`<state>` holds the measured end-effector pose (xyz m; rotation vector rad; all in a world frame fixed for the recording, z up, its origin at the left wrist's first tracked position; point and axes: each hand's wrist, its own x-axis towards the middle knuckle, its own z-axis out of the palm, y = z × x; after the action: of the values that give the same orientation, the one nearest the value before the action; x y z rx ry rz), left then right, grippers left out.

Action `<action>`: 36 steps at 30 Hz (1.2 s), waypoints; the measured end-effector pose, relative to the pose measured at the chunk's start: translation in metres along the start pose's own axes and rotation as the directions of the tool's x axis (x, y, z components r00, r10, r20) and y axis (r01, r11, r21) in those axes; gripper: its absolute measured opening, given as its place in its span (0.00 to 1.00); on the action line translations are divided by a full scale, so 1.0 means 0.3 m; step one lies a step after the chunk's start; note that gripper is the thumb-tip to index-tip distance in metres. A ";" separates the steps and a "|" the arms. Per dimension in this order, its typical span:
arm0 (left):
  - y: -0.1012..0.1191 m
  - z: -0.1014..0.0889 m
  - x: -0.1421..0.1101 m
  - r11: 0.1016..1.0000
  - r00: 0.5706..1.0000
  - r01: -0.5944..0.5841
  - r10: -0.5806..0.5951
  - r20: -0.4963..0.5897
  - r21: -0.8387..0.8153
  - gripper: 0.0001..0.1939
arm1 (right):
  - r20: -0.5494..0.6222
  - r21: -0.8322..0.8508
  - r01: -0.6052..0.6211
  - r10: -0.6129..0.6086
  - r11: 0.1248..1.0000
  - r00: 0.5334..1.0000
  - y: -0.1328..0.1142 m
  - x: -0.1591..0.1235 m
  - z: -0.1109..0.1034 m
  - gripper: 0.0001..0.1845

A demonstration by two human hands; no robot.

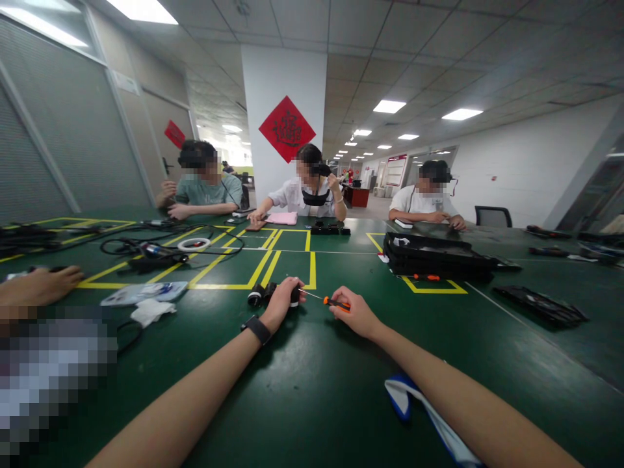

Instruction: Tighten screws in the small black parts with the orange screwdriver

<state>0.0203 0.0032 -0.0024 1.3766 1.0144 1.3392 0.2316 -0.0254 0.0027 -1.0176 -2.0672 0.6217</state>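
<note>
My left hand (283, 303), with a dark watch on its wrist, is closed around a black device with rounded parts (268, 292) on the green table. The fingers cover much of that device, so its exact kind is hidden. In my right hand (355, 312) is an orange-and-black screwdriver (336, 303), gripped by its handle. Its thin shaft points left, and the tip is at the fingers of my left hand. Whether the tip touches the device cannot be made out.
Black trays (433, 255) are stacked at the right, with another orange-handled tool (427, 277) before them. Cables and a white ring (194, 244) lie left, near a crumpled tissue (152, 312). A blue-and-white strap (400, 396) lies by my right forearm. Several people sit around the table.
</note>
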 end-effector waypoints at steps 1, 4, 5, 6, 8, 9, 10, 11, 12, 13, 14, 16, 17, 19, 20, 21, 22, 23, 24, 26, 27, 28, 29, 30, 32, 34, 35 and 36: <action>0.001 0.001 -0.001 1.000 1.000 -0.005 0.005 0.004 0.022 0.19 | 0.009 -0.007 -0.009 0.009 1.000 1.000 0.002 0.001 0.001 0.10; 0.002 0.002 -0.003 0.994 0.999 -0.031 0.029 0.019 0.102 0.17 | 0.008 -0.070 -0.016 0.017 0.997 1.000 0.002 0.004 0.001 0.11; 0.002 0.002 -0.003 0.992 0.999 -0.040 0.038 0.020 0.119 0.16 | 0.007 -0.099 -0.011 0.012 0.995 1.000 0.001 0.005 0.000 0.11; 0.001 0.002 -0.003 0.991 0.999 -0.048 0.045 0.020 0.127 0.16 | 0.010 -0.128 -0.004 0.006 0.992 1.000 0.000 0.006 0.000 0.11; -0.003 0.001 -0.001 0.990 0.999 -0.050 0.049 0.011 0.128 0.15 | 0.022 -0.181 0.003 0.001 0.983 1.000 0.000 0.009 0.001 0.13; -0.005 0.001 -0.001 0.990 0.999 -0.051 0.050 0.008 0.130 0.15 | 0.027 -0.206 0.006 -0.001 0.978 1.000 0.002 0.011 0.001 0.15; -0.006 0.000 0.000 0.989 0.999 -0.052 0.052 0.006 0.137 0.15 | 0.025 -0.231 0.010 -0.005 0.973 1.000 0.005 0.013 0.002 0.15; -0.008 -0.001 0.001 0.988 0.998 -0.055 0.055 0.004 0.146 0.15 | 0.022 -0.257 0.019 -0.013 0.966 1.000 0.009 0.015 0.003 0.15; -0.009 -0.002 0.001 0.986 0.998 -0.059 0.060 0.002 0.158 0.16 | 0.018 -0.280 0.030 -0.026 0.959 1.000 0.012 0.016 0.004 0.13; -0.010 -0.002 0.002 0.983 0.998 -0.063 0.064 -0.001 0.171 0.16 | 0.015 -0.300 0.043 -0.040 0.953 0.999 0.016 0.016 0.005 0.12; -0.010 -0.002 0.002 0.981 0.998 -0.066 0.067 -0.003 0.183 0.16 | 0.013 -0.312 0.054 -0.053 0.949 0.999 0.018 0.017 0.005 0.10; -0.008 0.000 0.001 0.976 0.997 -0.069 0.071 -0.003 0.208 0.16 | -0.004 -0.312 0.056 -0.061 0.948 0.998 0.020 0.017 0.004 0.08; -0.006 0.001 -0.001 0.973 0.997 -0.073 0.074 0.005 0.220 0.16 | -0.018 -0.300 0.047 -0.055 0.953 0.998 0.020 0.017 0.004 0.08; 0.000 0.004 -0.004 0.967 0.996 -0.087 0.082 0.031 0.241 0.15 | -0.035 -0.262 0.024 -0.035 0.965 0.999 0.017 0.018 0.002 0.08; 0.003 0.006 -0.006 0.965 0.995 -0.096 0.089 0.042 0.244 0.15 | -0.037 -0.240 0.014 -0.023 0.971 0.999 0.015 0.020 0.001 0.09; 0.007 0.007 -0.007 0.963 0.994 -0.103 0.095 0.045 0.249 0.15 | -0.034 -0.219 0.005 -0.013 0.976 0.999 0.014 0.021 0.000 0.10; 0.010 0.008 -0.009 0.964 0.995 -0.097 0.089 0.046 0.249 0.14 | -0.031 -0.199 -0.003 -0.003 0.980 1.000 0.014 0.023 -0.001 0.10; 0.013 0.008 -0.010 0.965 0.996 -0.089 0.081 0.043 0.247 0.14 | -0.029 -0.184 -0.010 0.005 0.983 1.000 0.015 0.025 -0.002 0.10; 0.015 0.009 -0.011 0.967 0.996 -0.081 0.073 0.041 0.242 0.14 | -0.030 -0.174 -0.017 0.011 0.985 0.999 0.016 0.027 -0.003 0.10; 0.018 0.010 -0.012 0.971 0.997 -0.066 0.058 0.041 0.229 0.14 | -0.035 -0.172 -0.017 0.011 0.985 0.999 0.021 0.032 -0.003 0.12; 0.019 0.010 -0.012 0.972 0.998 -0.063 0.054 0.044 0.225 0.14 | -0.038 -0.174 -0.011 0.005 0.985 0.999 0.023 0.033 -0.003 0.12; 0.021 0.010 -0.012 0.972 0.998 -0.062 0.053 0.045 0.226 0.13 | -0.043 -0.174 -0.004 -0.004 0.985 0.999 0.025 0.034 -0.003 0.12; 0.022 0.011 -0.012 0.971 0.997 -0.064 0.055 0.047 0.232 0.13 | -0.047 -0.169 0.004 -0.012 0.986 0.999 0.024 0.034 -0.003 0.11; 0.024 0.011 -0.012 0.968 0.997 -0.065 0.055 0.048 0.242 0.13 | -0.053 -0.161 0.009 -0.018 0.987 0.998 0.022 0.034 -0.003 0.10; 0.028 0.011 -0.013 0.964 0.997 -0.067 0.058 0.043 0.259 0.13 | -0.062 -0.136 0.008 -0.016 0.991 0.998 0.013 0.030 -0.004 0.08; 0.033 0.010 -0.015 0.964 0.997 -0.070 0.064 0.031 0.258 0.12 | -0.060 -0.107 -0.001 -0.005 0.994 0.998 0.000 0.026 -0.006 0.08; 0.035 0.010 -0.016 0.965 0.997 -0.072 0.067 0.028 0.251 0.12 | -0.058 -0.094 -0.007 0.002 0.996 0.998 -0.007 0.025 -0.007 0.08; 0.037 0.010 -0.016 0.967 0.997 -0.076 0.072 0.024 0.242 0.11 | -0.055 -0.083 -0.015 0.011 0.996 0.998 -0.012 0.024 -0.007 0.08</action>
<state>0.0224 -0.0043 0.0073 1.6178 1.1562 1.2885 0.2286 -0.0214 0.0093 -1.0847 -2.0544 0.5124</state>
